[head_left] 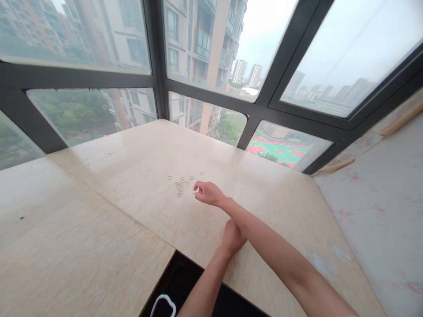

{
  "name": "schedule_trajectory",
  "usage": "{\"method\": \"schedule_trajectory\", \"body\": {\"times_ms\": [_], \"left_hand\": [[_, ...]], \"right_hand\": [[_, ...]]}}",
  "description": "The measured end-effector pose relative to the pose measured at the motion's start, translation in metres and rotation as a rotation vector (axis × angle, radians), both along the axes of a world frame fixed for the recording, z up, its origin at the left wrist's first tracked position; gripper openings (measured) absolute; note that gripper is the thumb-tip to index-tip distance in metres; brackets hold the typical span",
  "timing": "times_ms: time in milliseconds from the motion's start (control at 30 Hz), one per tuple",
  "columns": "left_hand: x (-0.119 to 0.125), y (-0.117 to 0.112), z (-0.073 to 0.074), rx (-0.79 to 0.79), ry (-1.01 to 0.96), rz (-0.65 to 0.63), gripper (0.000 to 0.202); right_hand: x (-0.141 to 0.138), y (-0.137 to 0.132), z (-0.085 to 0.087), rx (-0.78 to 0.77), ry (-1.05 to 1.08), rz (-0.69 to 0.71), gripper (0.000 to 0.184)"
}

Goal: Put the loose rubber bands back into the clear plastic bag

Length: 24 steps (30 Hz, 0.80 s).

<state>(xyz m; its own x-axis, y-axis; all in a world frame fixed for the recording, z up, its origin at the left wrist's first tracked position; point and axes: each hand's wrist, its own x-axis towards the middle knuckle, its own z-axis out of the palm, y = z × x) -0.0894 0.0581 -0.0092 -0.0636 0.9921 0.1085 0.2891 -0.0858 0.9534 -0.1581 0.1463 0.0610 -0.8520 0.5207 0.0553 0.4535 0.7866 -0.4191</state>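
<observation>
My right hand point(209, 193) reaches over the pale tabletop, its fingers curled and the thumb and forefinger nearly meeting. A small thin ring point(194, 192) shows at the fingertips, only partly visible. Just left of that hand lies a loose cluster of small thin rings point(180, 185), several touching or overlapping. One ring point(169, 178) sits apart on the left, and a reddish ring point(202, 174) lies beyond the hand. My left hand point(233, 237) rests low on the tabletop, partly behind my right forearm; its fingers are hidden.
The stone-look tabletop point(109, 193) has a seam running across it. At the front edge is a dark recess point(185, 273) with a white loop point(164, 299) in it. Dark-framed windows point(211, 97) border the far side, and a flower-patterned wall point(380, 211) the right.
</observation>
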Motion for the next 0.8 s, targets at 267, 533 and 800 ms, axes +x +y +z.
{"method": "schedule_trajectory", "body": {"times_ms": [267, 533, 800], "left_hand": [[0.001, -0.005, 0.002, -0.022, -0.076, 0.110, 0.013], [0.002, -0.003, 0.001, 0.030, -0.102, 0.108, 0.008], [0.002, 0.001, 0.002, 0.116, 0.041, 0.166, 0.017]], "right_hand": [[-0.064, 0.024, -0.010, 0.115, -0.272, 0.058, 0.026], [-0.076, 0.035, -0.009, -0.015, -0.376, 0.143, 0.009], [-0.032, 0.035, -0.009, -0.503, -0.160, 0.125, 0.005]]}}
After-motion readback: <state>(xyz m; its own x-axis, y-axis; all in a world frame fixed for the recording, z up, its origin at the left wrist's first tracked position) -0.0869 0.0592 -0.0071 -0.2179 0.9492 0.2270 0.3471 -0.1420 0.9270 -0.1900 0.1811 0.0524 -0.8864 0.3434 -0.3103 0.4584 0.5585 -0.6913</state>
